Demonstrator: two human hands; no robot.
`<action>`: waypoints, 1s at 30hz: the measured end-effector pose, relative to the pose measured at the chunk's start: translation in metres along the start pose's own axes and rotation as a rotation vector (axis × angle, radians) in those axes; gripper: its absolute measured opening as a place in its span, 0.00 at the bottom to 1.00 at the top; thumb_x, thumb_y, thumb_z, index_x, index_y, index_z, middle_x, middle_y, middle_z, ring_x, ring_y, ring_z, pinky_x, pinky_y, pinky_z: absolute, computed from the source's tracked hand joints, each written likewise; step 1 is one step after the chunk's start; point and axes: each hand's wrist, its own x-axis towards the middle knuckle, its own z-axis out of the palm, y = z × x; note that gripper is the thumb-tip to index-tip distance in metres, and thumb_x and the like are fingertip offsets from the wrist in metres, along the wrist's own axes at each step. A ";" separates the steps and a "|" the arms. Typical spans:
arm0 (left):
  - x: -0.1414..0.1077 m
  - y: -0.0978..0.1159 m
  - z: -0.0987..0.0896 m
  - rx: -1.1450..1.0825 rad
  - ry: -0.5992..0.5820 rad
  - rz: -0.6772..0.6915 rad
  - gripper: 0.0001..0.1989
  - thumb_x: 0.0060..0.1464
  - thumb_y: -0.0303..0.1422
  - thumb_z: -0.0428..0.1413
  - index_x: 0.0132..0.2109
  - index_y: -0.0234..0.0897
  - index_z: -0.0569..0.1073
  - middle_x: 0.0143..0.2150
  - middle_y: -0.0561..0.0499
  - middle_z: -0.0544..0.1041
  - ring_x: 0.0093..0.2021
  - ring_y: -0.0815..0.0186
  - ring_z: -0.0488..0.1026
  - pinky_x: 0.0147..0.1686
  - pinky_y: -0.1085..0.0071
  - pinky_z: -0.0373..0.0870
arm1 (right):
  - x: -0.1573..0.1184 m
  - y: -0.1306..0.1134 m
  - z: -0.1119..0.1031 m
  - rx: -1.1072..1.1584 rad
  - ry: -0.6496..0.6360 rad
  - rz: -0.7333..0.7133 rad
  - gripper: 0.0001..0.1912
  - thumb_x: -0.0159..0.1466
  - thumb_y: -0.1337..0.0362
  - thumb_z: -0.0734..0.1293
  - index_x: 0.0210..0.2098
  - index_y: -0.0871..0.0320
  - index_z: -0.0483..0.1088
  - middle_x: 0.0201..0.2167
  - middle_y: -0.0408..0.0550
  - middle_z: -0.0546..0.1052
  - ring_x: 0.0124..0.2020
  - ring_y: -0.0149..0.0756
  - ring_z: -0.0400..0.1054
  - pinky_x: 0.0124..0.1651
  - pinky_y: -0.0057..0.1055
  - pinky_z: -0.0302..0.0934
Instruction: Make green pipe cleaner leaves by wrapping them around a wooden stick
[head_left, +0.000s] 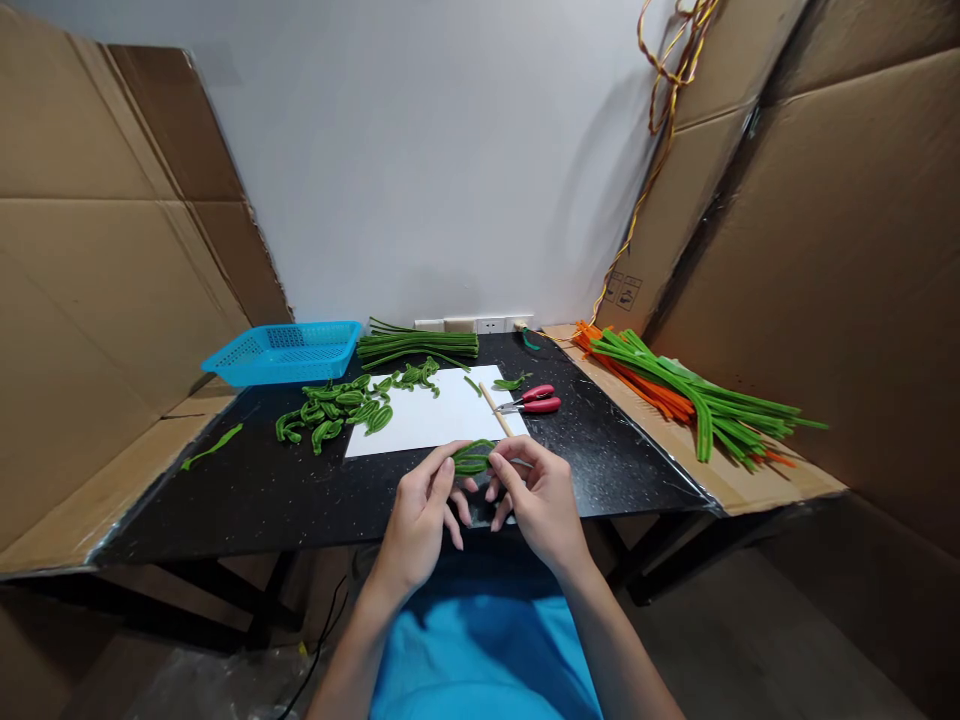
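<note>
Between my two hands is a leaf shape bent from green pipe cleaner (472, 459), held just over the table's front part. My left hand (426, 505) pinches its left end between thumb and forefinger. The right end sits in the pinch of my right hand (538, 497), whose other fingers curl loosely. Just beyond lies a white sheet (427, 420) with a thin wooden stick (495, 408) across its right side. Red-handled pliers (536, 400) rest at the sheet's right edge. A pile of similar green leaf shapes (330, 408) spreads over the sheet's left edge and the table.
A blue plastic basket (285, 352) stands at the back left, beside a bundle of dark green pipe cleaners (420, 345). Bright green pipe cleaners (705, 395) and orange ones (637, 380) lie on cardboard at right. Cardboard walls (847, 250) flank the black table (247, 500).
</note>
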 end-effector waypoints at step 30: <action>-0.002 0.002 -0.003 0.326 -0.083 0.098 0.19 0.69 0.46 0.49 0.46 0.37 0.78 0.27 0.55 0.65 0.28 0.68 0.61 0.30 0.73 0.58 | -0.006 0.005 0.001 -0.169 -0.005 -0.093 0.13 0.66 0.53 0.71 0.36 0.57 0.76 0.30 0.45 0.77 0.23 0.31 0.69 0.23 0.26 0.70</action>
